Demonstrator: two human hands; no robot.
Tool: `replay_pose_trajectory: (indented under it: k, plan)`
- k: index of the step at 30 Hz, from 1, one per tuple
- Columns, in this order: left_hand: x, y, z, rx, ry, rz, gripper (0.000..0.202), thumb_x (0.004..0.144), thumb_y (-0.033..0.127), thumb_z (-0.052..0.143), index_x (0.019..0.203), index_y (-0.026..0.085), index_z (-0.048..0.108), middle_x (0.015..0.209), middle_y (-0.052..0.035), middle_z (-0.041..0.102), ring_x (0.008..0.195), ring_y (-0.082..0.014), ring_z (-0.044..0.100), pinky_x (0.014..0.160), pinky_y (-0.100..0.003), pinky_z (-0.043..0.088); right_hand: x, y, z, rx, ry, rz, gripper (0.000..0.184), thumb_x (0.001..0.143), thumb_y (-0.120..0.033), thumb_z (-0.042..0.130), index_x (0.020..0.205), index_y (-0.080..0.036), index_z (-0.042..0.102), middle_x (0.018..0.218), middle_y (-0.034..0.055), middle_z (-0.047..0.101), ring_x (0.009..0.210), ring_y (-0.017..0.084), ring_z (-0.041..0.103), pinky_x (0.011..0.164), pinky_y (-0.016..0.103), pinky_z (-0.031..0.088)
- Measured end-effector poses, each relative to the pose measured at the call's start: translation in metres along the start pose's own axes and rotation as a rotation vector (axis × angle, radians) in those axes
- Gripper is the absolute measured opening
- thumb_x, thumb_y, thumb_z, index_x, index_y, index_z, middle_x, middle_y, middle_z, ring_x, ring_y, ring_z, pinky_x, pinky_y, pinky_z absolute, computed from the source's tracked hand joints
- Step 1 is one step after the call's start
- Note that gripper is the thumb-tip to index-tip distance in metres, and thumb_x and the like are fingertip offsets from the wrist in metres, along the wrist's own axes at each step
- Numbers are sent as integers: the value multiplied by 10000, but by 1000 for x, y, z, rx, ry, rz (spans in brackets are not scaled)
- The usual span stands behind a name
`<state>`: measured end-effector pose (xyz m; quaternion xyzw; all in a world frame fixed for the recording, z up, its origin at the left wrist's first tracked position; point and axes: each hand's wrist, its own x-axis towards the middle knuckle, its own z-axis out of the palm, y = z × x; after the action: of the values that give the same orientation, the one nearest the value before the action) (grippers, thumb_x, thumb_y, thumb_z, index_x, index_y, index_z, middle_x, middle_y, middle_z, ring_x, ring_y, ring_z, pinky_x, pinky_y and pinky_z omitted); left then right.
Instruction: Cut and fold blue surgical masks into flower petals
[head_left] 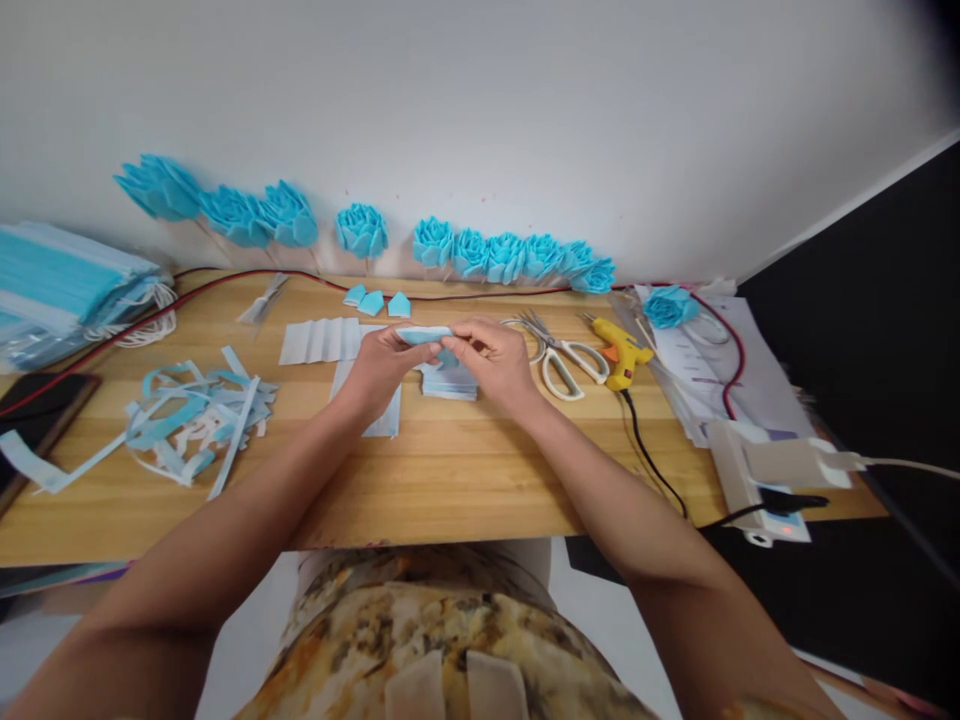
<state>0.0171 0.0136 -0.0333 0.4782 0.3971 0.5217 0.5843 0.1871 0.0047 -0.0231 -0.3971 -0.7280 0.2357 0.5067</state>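
Note:
Between both hands, just above the table, is a folded strip of blue and white mask fabric. My left hand pinches its left part with thumb and fingers. At the strip's right end, my right hand has its fingers closed on it. Beneath the hands sits a small stack of folded light-blue fabric. A flat pale-blue sheet lies partly under my left hand, beside a pleated white piece. Small blue cut pieces rest behind. White-handled scissors lie right of my right hand.
Blue fabric flowers on sticks line the wall. A yellow glue gun lies right, its cord running to a power strip. Tangled fabric scraps, a stack of blue masks and a phone are left.

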Motion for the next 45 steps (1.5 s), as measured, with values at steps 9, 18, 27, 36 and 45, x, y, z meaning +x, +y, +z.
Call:
replay_pose_trajectory:
  k: [9,18,27,36,45]
  plan:
    - [-2,0,0,-22,-6,18,191,634,307,867,739,179,772,720,-8,735,652,-130,632,697,-283,525,2,1,0,36,-89,118,214,846,-336,698,1015,-205,707,854,1,678,767,135,601,639,235,459]
    - [1,4,-4,-2,49,47,151,660,276,849,717,173,753,706,-1,725,647,-117,636,699,-264,521,5,6,-3,-3,-174,125,239,868,-305,665,1085,-207,686,887,9,704,804,150,627,712,261,469]
    - [3,17,-1,-185,126,-13,180,620,182,838,767,164,735,774,6,726,695,-111,654,685,-242,547,16,-14,-97,-634,-472,199,269,913,-188,591,1141,-245,721,918,30,768,784,195,661,676,288,405]
    - [1,18,2,-215,111,-48,210,598,190,868,751,152,730,758,5,728,693,-116,672,682,-241,569,-39,-7,-114,-1233,-415,526,378,973,-332,541,1281,-135,636,1091,193,739,934,317,688,722,355,431]
    - [1,26,-1,-208,43,-28,208,648,224,857,796,151,730,790,-6,736,704,-116,688,649,-212,586,-48,14,-111,-1233,-359,522,445,956,-322,541,1354,-125,570,1182,222,682,1037,335,645,818,378,457]
